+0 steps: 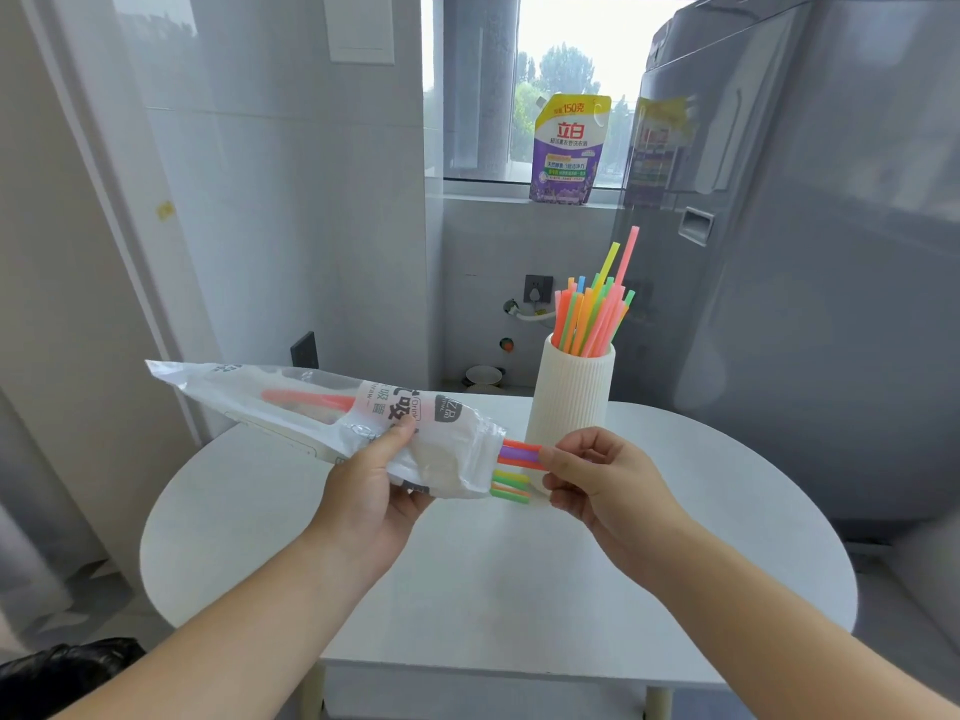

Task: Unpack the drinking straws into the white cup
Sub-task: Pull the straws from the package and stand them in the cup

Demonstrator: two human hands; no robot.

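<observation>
- Two bare forearms reach in from the bottom edge, over a round white table [467,589].
- Black crumpled thing [62,672] sits at the bottom left corner, off the table; can't tell what it is.
- Left hand [374,491] grips the straw bag [311,413] near its open end, thumb pressed on top, other fingers curled under the plastic.
- Straw bag is held in the air above the table, roughly level, open mouth pointing right toward the cup, sealed end up and to the left. One orange-red straw shows through the clear part.
- Right hand [597,480] pinches the pinched straws [519,454], purple and orange ends, between thumb and fingertips just outside the bag mouth; fingers are bunched close together.
- Loose straw ends [511,485], green and yellow, stick out of the bag mouth just below, not touched by either hand.
- White cup [571,397], ribbed, stands upright on the table right behind the right hand's fingers.
- Straws in the cup [592,314]: a full mixed-colour bunch, leaning right, two standing taller than the rest.
- Grey washing machine [805,252] is behind the table on the right.
- Wall socket [537,288] is on the tiled wall behind the cup.
- Detergent pouch [569,148], purple and yellow, stands on the window sill at the far back.
</observation>
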